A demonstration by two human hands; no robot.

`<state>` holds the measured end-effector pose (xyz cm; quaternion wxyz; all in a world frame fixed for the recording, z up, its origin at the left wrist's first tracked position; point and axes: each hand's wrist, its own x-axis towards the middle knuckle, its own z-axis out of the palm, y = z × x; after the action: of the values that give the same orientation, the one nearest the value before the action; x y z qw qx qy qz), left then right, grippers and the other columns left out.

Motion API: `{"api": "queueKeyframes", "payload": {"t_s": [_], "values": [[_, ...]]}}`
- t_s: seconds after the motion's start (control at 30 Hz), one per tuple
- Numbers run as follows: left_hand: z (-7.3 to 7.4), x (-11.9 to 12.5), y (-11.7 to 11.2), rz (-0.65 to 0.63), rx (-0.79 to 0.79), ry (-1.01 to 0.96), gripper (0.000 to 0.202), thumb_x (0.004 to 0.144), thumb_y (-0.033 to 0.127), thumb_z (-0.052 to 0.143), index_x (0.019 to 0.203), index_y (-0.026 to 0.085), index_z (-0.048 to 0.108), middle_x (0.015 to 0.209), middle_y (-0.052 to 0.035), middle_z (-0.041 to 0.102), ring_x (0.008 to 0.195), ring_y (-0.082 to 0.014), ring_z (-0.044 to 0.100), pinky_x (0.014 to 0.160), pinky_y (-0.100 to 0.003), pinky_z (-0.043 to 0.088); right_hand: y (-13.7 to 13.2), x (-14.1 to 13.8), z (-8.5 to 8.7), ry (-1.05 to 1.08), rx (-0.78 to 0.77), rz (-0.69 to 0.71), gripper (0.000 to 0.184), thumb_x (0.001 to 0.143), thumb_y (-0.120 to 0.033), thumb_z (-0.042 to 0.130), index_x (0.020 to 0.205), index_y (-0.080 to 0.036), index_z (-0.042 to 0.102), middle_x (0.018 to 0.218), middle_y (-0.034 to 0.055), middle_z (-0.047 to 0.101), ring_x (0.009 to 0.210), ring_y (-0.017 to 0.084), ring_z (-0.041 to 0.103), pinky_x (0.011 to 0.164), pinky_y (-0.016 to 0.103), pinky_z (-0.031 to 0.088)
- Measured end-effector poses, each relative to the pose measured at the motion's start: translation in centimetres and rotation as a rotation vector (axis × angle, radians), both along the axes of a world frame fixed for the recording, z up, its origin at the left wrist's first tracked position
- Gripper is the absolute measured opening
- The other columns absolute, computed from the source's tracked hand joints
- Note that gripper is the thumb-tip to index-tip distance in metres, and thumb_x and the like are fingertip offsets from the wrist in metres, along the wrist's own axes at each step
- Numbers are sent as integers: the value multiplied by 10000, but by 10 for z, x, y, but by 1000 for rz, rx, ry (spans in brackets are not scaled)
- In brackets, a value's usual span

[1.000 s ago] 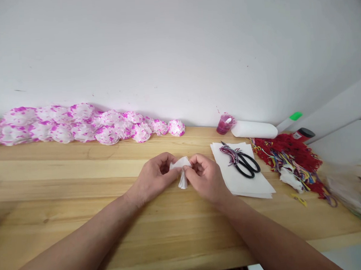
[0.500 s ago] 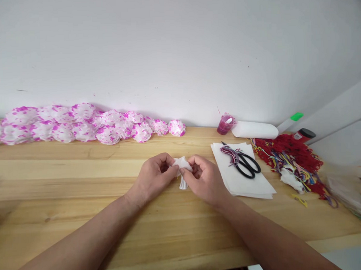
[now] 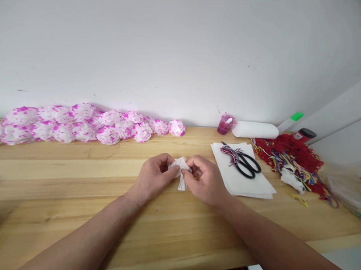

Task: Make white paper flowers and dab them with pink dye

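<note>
Both hands meet over the middle of the wooden table (image 3: 79, 172). Between them is a small folded white paper piece (image 3: 181, 174), pleated like a fan, its lower end hanging down. My left hand (image 3: 154, 176) pinches the paper's left side with curled fingers. My right hand (image 3: 204, 178) pinches its right side with thumb and fingers closed. The paper sits just above the table top.
A row of pink-and-white paper flowers (image 3: 77, 126) lines the wall at the back left. To the right lie a stack of white sheets (image 3: 246, 178) with black scissors (image 3: 245, 164), a pink cup (image 3: 225, 124), a white bottle (image 3: 254, 129) and a red tangle of coloured threads (image 3: 293, 155).
The fingers of both hands have shifted slightly on the folded paper. The paper's hanging end looks a little shorter than a second ago. The arms stay in place.
</note>
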<state>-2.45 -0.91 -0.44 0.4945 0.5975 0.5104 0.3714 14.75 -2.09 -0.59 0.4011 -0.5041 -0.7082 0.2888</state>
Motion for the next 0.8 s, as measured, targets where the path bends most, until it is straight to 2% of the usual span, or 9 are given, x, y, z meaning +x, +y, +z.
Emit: {"api": "queueKeyframes", "payload": {"t_s": [0.2, 0.33, 0.53, 0.73, 0.8], "values": [[-5, 2, -2, 31, 51, 41, 167, 808, 325, 626, 738, 193, 551, 637, 35, 600, 547, -109, 499, 505, -214, 363, 1, -1, 3, 39, -92, -30, 94, 797, -219, 578, 732, -214, 511, 661, -36, 526, 554, 109, 489, 508, 225, 390], [-5, 3, -4, 37, 90, 89, 176, 806, 346, 632, 742, 194, 571, 612, 38, 579, 549, -115, 497, 496, -213, 349, 1, -2, 4, 50, -92, -49, 86, 790, -239, 596, 740, -210, 533, 658, -34, 535, 557, 110, 505, 513, 223, 403], [-5, 2, -1, 27, 46, 27, 162, 808, 318, 620, 738, 187, 556, 642, 28, 604, 558, -111, 511, 515, -216, 375, 2, -1, 2, 69, -153, -73, 142, 787, -241, 584, 681, -213, 495, 620, -33, 535, 560, 122, 508, 518, 232, 402], [-7, 5, -4, 44, 91, 130, 156, 807, 323, 628, 748, 190, 571, 618, 31, 584, 556, -112, 496, 498, -212, 353, 3, 0, 2, 86, -205, -55, 100, 811, -295, 609, 771, -216, 563, 667, -21, 618, 586, 136, 569, 536, 238, 437], [-7, 5, -4, 42, 74, 110, 158, 809, 323, 628, 751, 188, 569, 622, 27, 588, 554, -112, 499, 496, -212, 352, 4, 0, -1, 96, -216, -71, 116, 813, -310, 612, 756, -219, 566, 644, -21, 620, 575, 141, 575, 530, 241, 445]]}}
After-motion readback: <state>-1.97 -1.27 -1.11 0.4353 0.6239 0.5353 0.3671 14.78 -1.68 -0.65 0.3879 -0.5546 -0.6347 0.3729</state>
